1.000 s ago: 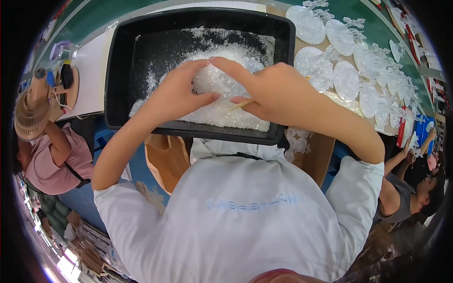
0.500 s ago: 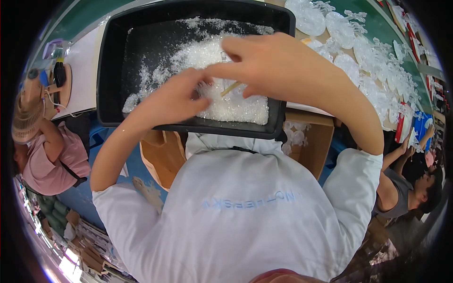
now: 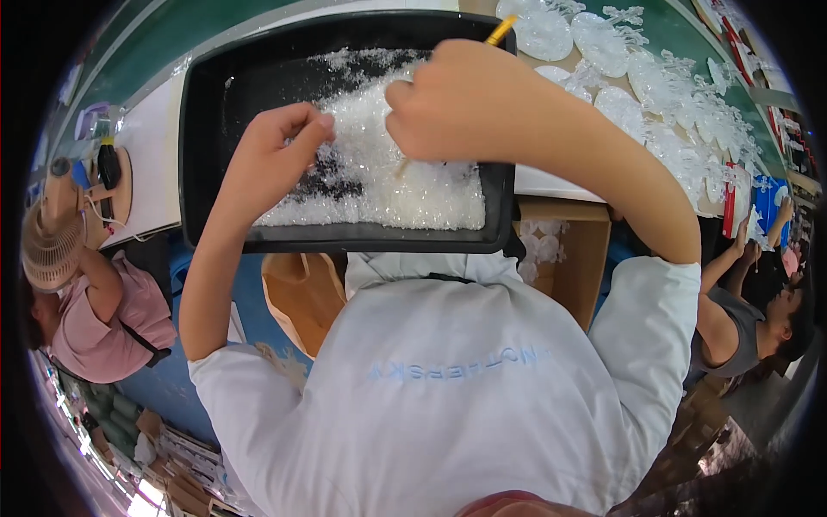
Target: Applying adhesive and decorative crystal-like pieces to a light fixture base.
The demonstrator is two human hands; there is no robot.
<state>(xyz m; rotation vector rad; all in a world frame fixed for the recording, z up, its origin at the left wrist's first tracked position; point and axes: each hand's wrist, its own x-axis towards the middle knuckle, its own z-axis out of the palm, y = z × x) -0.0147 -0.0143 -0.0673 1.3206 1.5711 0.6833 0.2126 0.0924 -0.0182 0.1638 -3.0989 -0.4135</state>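
Observation:
A black rectangular tray (image 3: 370,239) lies in front of me, with a heap of white, glittering granules (image 3: 431,200) spread over its middle and right. Above the heap, my right hand (image 3: 452,103) is closed round a thin yellow stick-like tool (image 3: 501,30). Its yellow end sticks out beyond the knuckles, and a pale tip shows below the fist at the granules. My left hand (image 3: 280,155) hovers over the tray's left half, thumb and forefinger pinched together. Whatever may be between those fingertips is too small to make out.
Many clear, disc-shaped plastic pieces (image 3: 637,77) cover the table at right. Below the table edge are an open carton (image 3: 577,258) and a brown paper bag (image 3: 301,297). A fan (image 3: 53,233) stands far left. People sit at both sides.
My hands have drawn apart: the left moved left, and the right turned its fist over the heap so the tool's yellow end shows. A dark bare patch has appeared among the granules near my left hand.

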